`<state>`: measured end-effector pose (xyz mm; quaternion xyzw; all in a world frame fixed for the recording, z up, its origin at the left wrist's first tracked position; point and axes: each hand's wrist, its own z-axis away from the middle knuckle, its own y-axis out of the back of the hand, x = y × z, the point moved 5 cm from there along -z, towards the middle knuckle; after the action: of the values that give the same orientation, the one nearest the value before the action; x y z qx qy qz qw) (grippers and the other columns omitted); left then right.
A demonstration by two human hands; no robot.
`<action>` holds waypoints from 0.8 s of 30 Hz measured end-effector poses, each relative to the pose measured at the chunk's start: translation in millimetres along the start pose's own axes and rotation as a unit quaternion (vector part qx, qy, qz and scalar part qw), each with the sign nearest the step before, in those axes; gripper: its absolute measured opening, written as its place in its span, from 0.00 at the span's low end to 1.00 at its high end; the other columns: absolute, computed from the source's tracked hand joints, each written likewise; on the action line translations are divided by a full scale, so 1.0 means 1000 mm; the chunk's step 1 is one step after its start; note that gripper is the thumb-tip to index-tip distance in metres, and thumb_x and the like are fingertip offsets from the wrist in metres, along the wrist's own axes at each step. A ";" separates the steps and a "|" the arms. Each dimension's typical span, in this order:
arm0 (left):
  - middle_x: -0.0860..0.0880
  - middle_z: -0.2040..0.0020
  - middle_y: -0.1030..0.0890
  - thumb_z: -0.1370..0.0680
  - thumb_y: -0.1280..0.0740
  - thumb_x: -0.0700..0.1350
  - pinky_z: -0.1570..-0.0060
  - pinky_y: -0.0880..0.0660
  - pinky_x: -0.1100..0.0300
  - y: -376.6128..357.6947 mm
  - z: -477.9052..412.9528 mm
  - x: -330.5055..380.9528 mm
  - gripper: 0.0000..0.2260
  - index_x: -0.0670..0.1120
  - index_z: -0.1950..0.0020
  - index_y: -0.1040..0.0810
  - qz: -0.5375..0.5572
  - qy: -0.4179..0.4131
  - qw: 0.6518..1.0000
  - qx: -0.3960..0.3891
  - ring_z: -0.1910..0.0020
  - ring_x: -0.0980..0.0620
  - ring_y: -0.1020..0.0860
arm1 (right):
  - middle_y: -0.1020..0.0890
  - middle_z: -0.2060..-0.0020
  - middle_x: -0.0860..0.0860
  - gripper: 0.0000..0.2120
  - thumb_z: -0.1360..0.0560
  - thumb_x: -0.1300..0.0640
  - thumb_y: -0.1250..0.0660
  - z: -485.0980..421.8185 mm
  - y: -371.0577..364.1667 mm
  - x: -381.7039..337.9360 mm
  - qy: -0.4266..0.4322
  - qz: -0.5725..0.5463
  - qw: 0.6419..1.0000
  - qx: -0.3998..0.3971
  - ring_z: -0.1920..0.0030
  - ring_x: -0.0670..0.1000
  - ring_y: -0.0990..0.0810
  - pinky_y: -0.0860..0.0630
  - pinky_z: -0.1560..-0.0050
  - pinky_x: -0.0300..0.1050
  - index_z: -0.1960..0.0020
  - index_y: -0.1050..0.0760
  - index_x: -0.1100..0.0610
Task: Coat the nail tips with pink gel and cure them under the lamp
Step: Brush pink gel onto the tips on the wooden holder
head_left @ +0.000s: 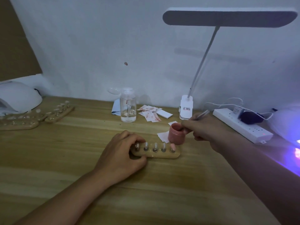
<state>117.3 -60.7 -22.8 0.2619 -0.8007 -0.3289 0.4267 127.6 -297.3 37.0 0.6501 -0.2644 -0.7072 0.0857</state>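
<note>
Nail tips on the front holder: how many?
5 in one row on the holder: four clear tips, leftmost beside the left hand; pink tip at right end.

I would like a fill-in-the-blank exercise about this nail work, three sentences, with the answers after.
The left hand grips the wooden holder, which carries ___ nail tips.
Only the tip at its ___ end is already pink.
The right hand dips a brush into the jar of ___ gel.
Missing words: five; right; pink.

Clear pump bottle [128, 108] stands at rear of wooden table [65, 151], stained paper wipes [150, 113] just beside it; white power strip [241, 125] lies at right
</note>
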 end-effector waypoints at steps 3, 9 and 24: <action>0.63 0.49 0.27 0.32 0.25 0.52 0.49 0.31 0.66 0.001 0.000 0.001 0.18 0.59 0.43 0.22 0.000 -0.007 1.000 0.005 0.46 0.62 0.29 | 0.19 0.74 0.49 0.12 0.31 0.52 0.24 0.006 0.001 0.003 -0.004 -0.008 1.000 0.003 0.69 0.48 0.31 0.33 0.67 0.41 0.68 0.25 0.53; 0.62 0.50 0.26 0.32 0.24 0.52 0.49 0.30 0.66 0.001 0.000 0.003 0.18 0.58 0.43 0.20 0.004 -0.018 1.000 0.012 0.47 0.61 0.28 | 0.15 0.66 0.47 0.06 0.24 0.56 0.36 0.051 0.016 0.032 0.070 -0.178 0.974 0.125 0.66 0.45 0.21 0.24 0.52 0.45 0.52 0.25 0.59; 0.64 0.50 0.27 0.32 0.27 0.56 0.50 0.29 0.66 0.001 0.004 0.009 0.18 0.60 0.43 0.22 -0.007 -0.056 0.998 0.009 0.48 0.65 0.28 | 0.15 0.64 0.57 0.04 0.24 0.65 0.33 0.083 -0.004 0.052 0.141 -0.215 0.966 0.007 0.65 0.47 0.21 0.24 0.61 0.35 0.56 0.27 0.65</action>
<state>109.2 -65.4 -19.2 0.2525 -0.8244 -0.3387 0.3767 40.6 -296.7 -9.4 0.7854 -0.1087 -0.6083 -0.0358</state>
